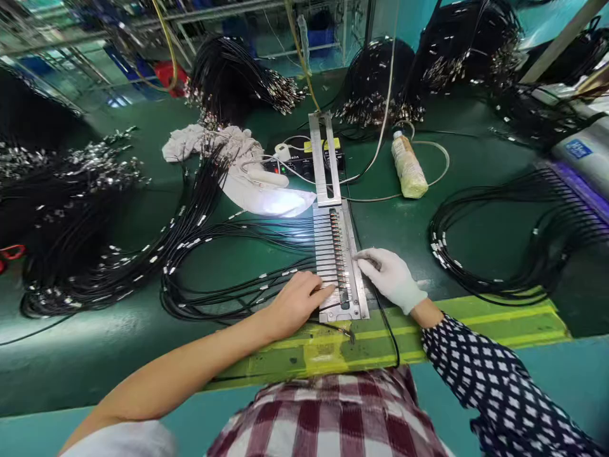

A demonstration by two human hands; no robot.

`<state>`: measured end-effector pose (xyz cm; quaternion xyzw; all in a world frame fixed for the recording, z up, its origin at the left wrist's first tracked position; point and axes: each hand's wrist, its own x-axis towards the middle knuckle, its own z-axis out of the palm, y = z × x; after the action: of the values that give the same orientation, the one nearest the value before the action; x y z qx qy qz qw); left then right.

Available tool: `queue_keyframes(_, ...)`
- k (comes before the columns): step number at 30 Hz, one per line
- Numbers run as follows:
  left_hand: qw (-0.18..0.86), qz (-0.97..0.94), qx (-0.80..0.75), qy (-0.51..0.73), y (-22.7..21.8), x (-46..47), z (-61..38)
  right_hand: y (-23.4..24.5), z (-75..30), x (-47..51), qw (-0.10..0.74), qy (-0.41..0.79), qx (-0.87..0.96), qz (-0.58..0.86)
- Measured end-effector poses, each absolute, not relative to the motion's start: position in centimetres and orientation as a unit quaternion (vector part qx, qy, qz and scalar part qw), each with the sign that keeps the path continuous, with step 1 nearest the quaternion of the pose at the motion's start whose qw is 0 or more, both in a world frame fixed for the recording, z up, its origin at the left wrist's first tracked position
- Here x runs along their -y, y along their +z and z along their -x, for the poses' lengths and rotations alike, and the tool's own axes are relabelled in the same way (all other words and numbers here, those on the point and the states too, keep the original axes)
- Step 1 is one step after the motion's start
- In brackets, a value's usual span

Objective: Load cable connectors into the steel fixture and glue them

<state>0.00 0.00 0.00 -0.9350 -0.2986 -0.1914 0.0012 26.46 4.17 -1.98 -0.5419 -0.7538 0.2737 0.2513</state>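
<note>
A slotted metal fixture (354, 298) lies on the bench in front of me, with a row of black cables (280, 236) laid across it and their metal ends in its slot. My bare left hand (297, 301) rests at its lower left, fingers curled over the cables and thumb reaching onto the slats. What exactly lies under those fingers is hidden. On the other side, my right hand (387, 276) in a white glove has thumb and fingers pinched together at the fixture's right edge. Anything inside that pinch is too small to name. A loose cable end (343, 331) lies just below the fixture.
Behind the fixture's metal frame (314, 158) sits a black box with yellow labels (304, 166). Nearby are a white cloth (261, 193) and a wrapped bottle (409, 168). Cable bundles (85, 254) cover the left; a cable coil (442, 254) lies right. Yellow-green tape (499, 324) lines the front edge.
</note>
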Motion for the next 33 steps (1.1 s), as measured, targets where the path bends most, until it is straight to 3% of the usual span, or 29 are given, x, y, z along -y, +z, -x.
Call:
queue_keyframes(19, -0.018, 0.932, 0.344, -0.112, -0.8, 1.2, 0.4, -1.3, -26.3, -4.3, 0.236, 0.273, 0.749, 0.555)
queue_keyframes(28, -0.252, 0.865, 0.408, -0.152, 0.8, 4.0, 0.8, -1.2, -26.3, -4.2, 0.241, 0.268, 0.752, 0.552)
queue_keyframes(33, -0.292, 0.839, 0.408, -0.211, 0.8, 3.5, 1.0, -1.2, -26.3, -4.2, 0.241, 0.271, 0.751, 0.551)
